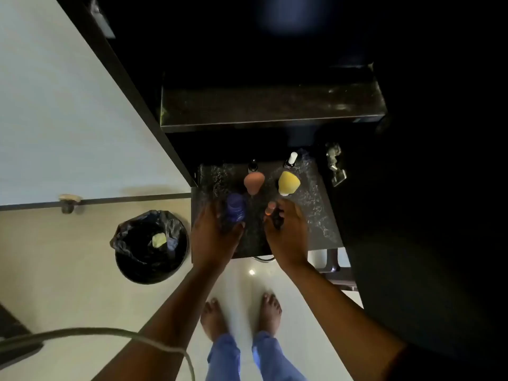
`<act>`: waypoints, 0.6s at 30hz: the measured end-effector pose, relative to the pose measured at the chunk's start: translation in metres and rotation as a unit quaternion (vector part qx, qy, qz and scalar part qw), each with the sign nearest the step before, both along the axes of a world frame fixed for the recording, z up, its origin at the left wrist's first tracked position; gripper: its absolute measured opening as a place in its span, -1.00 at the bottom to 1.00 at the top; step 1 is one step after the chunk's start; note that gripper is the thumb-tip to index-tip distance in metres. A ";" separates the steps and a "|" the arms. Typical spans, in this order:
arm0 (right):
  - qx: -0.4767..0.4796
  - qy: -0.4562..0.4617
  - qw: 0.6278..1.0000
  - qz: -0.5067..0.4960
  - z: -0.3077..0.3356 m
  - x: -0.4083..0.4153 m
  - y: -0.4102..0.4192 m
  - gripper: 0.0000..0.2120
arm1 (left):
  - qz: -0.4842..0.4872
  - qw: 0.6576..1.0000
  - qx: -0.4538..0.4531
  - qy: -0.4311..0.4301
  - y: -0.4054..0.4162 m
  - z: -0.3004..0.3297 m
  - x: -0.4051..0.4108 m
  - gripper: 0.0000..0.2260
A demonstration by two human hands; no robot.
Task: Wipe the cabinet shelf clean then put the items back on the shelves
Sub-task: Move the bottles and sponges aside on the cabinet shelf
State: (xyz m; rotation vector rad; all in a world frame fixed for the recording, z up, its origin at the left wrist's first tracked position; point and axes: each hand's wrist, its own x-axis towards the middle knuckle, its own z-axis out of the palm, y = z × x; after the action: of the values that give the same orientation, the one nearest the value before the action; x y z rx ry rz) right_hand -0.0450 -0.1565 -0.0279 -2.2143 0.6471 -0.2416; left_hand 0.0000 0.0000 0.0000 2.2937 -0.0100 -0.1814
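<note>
Head view: gathering the items off the dark speckled table.
My left hand [213,232] grips a purple bottle [235,206]; my right hand [286,229] pinches something small and dark. A pink sponge [254,181], yellow sponge [288,182] and two small bottles wait there. The shelf [269,105] above looks bare, so restocking seems barely begun.

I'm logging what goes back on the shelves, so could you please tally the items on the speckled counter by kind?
Makeup sponges: 2, pink and yellow
Small bottles at the back: 2, dark-capped and white-capped
Purple bottle, in the left hand grip: 1
Small dark item, kind unclear, held by the right hand: 1
Total: 6
</note>
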 end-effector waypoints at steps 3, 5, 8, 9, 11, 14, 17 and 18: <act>-0.012 -0.021 1.000 -0.011 -0.011 0.010 -0.002 -0.77 | -0.013 0.999 -0.033 -0.005 -0.006 -0.017 0.005 -0.56; -0.016 -0.022 1.000 -0.015 -0.015 0.014 -0.002 -0.81 | -0.008 0.999 -0.039 0.000 -0.008 -0.023 0.006 -0.60; -0.014 -0.031 0.999 -0.018 -0.021 0.012 -0.001 -0.79 | -0.008 0.999 -0.033 -0.002 -0.007 -0.031 0.007 -0.67; -0.011 -0.037 0.999 -0.018 -0.025 0.011 -0.001 -0.78 | -0.009 1.000 -0.030 -0.003 -0.006 -0.034 0.007 -0.70; -0.002 -0.043 0.999 -0.029 -0.031 0.009 -0.001 -0.77 | -0.011 1.000 -0.029 -0.004 -0.004 -0.038 0.006 -0.74; -0.003 -0.048 0.998 -0.042 -0.034 0.007 0.002 -0.77 | -0.004 0.999 -0.039 -0.016 0.004 -0.042 0.007 -0.78; 0.006 -0.059 0.998 -0.013 -0.030 0.015 0.016 -0.76 | 0.001 0.997 -0.044 -0.056 0.014 -0.044 0.021 -0.79; 0.007 -0.063 0.998 0.002 -0.029 0.020 0.023 -0.76 | 0.004 0.997 -0.043 -0.070 0.017 -0.044 0.027 -0.79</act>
State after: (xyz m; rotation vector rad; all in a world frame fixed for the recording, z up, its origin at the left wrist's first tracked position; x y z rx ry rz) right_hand -0.0251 -0.1332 -0.0567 -2.1671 0.5740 -0.3696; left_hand 0.0270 0.0174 -0.0438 2.2167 -0.0797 -0.0164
